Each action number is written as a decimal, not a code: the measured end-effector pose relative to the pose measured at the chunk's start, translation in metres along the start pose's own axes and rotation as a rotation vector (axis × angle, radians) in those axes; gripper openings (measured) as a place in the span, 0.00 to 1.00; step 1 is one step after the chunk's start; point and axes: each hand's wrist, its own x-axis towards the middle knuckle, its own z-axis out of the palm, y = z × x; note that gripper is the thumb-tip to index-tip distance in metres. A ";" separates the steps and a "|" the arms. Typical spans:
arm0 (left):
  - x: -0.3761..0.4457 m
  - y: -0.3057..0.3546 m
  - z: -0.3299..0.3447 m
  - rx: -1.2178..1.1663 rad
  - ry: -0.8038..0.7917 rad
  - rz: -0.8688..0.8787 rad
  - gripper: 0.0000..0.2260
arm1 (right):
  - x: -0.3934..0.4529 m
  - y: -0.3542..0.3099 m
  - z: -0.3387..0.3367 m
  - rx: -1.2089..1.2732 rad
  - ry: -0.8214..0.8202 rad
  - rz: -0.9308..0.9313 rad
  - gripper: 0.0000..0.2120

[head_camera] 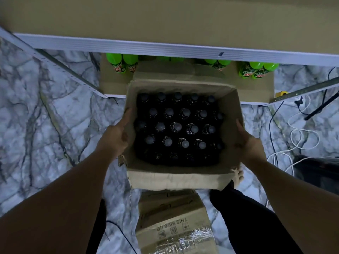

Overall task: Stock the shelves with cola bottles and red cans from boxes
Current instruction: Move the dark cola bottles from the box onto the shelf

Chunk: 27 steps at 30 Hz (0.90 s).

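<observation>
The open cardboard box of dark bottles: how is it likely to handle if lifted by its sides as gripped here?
Probably heavy: the open cardboard box is packed with rows of dark bottles. Its walls look soft and creased, so they may bow inward under the left hand and right hand. Lifted by the sides alone, the bottom might sag; support underneath seems wiser.

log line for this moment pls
phase: box handling | left hand, right hand: on open box sides | cola bottles: unpicked
</observation>
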 end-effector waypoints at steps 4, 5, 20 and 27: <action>-0.007 -0.012 0.012 0.008 -0.008 0.001 0.41 | 0.008 0.008 -0.005 -0.026 0.019 -0.096 0.45; -0.009 -0.013 0.015 0.029 0.001 0.012 0.42 | 0.009 0.006 -0.004 -0.041 0.013 -0.103 0.44; 0.067 0.117 0.071 0.043 0.240 0.280 0.19 | 0.046 -0.097 0.037 0.197 0.255 -0.136 0.21; 0.116 0.158 0.120 0.192 0.342 0.234 0.20 | 0.102 -0.100 0.059 0.235 0.390 -0.063 0.20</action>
